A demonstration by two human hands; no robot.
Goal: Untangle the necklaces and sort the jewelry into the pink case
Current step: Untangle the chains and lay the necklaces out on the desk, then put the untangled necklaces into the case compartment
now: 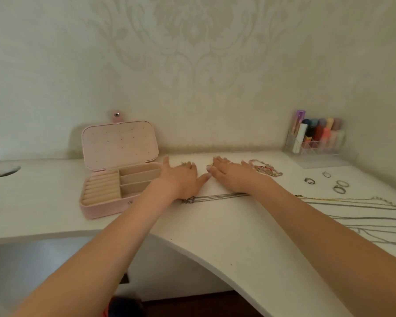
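The white counter carries everything. The pink case stands open at the left, lid up, compartments bare. Both hands lie flat, fingers straight, each grip holding nothing: left hand just beside the case, right hand near it. Long chains stretch right; a silver chain runs under the wrists. Bracelets lie beyond the right hand, rings farther right.

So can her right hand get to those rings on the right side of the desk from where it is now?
Probably yes. The right hand lies flat on the white desk, and the rings sit in the open farther right with only bare surface between; the bracelets lie farther back, out of the path.
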